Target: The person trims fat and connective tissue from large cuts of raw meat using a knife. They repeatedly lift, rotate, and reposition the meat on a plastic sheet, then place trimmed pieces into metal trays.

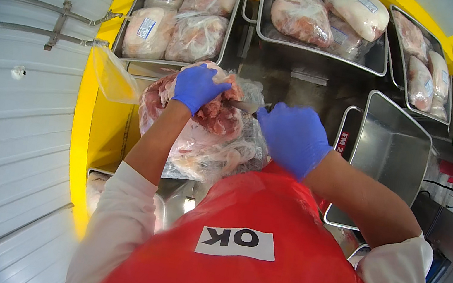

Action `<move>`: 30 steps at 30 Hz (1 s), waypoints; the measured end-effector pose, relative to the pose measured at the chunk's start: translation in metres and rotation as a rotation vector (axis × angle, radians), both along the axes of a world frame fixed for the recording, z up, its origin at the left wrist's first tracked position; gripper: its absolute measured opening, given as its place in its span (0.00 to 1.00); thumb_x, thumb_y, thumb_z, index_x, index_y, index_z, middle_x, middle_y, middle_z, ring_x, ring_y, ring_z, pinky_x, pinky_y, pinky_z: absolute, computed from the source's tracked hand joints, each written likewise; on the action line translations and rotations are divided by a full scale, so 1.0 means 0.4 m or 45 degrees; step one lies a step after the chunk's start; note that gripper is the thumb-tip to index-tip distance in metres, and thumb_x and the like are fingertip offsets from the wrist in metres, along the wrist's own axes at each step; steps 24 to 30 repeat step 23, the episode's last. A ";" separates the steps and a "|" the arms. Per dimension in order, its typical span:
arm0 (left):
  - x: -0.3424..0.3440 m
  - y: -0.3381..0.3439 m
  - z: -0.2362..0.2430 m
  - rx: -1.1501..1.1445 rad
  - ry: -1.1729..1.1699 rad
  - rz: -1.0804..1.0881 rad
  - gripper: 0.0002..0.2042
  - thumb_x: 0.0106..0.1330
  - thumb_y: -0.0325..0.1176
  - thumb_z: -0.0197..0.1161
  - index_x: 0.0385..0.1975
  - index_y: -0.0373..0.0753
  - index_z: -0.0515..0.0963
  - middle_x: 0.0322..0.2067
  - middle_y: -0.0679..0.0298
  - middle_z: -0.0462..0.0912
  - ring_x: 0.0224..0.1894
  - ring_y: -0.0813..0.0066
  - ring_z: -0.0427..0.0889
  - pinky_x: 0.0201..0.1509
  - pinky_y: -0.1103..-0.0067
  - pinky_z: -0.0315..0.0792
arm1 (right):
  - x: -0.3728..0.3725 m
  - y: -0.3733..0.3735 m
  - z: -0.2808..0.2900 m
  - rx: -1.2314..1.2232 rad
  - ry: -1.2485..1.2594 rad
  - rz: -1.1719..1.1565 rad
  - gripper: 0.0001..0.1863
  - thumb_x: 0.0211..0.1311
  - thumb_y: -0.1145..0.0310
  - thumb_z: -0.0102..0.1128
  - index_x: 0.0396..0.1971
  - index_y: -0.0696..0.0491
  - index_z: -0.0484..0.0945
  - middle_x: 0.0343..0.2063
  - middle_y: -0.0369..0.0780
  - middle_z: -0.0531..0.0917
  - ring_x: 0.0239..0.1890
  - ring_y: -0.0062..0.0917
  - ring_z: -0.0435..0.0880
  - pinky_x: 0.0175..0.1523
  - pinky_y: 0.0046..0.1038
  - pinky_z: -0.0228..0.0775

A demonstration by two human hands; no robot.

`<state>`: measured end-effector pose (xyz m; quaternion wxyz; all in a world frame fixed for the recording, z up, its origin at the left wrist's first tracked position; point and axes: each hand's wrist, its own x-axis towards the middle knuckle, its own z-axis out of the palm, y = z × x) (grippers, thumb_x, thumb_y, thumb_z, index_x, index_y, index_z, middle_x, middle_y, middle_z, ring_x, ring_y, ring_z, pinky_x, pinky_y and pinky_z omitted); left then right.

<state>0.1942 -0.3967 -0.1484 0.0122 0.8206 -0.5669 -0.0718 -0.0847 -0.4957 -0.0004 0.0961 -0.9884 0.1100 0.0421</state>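
A large pale-pink piece of raw meat (203, 138) lies in front of me, left of centre, with crumpled clear plastic film (252, 145) under and beside it. My left hand (196, 88), in a blue glove, grips the far part of the meat, fingers bent over its edge. My right hand (295, 137), gloved in blue too, is closed on a knife; its handle is mostly hidden in the fist. The knife blade (242, 105) points left, its tip against the red cut flesh near my left hand.
Steel tubs with film-wrapped meat stand beyond, at far left (228, 53), far middle (323, 55) and far right (448, 117). An unfilled steel tub (394, 150) leans at my right. Yellow framing (82, 136) and a white panelled wall (21, 127) border the left.
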 end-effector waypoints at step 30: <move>0.037 0.144 -0.097 -0.591 0.267 0.380 0.26 0.66 0.62 0.61 0.51 0.50 0.88 0.62 0.51 0.79 0.62 0.49 0.79 0.74 0.49 0.56 | 0.301 0.173 0.030 0.078 0.672 -0.029 0.11 0.64 0.64 0.64 0.44 0.46 0.89 0.43 0.39 0.91 0.47 0.42 0.91 0.45 0.36 0.83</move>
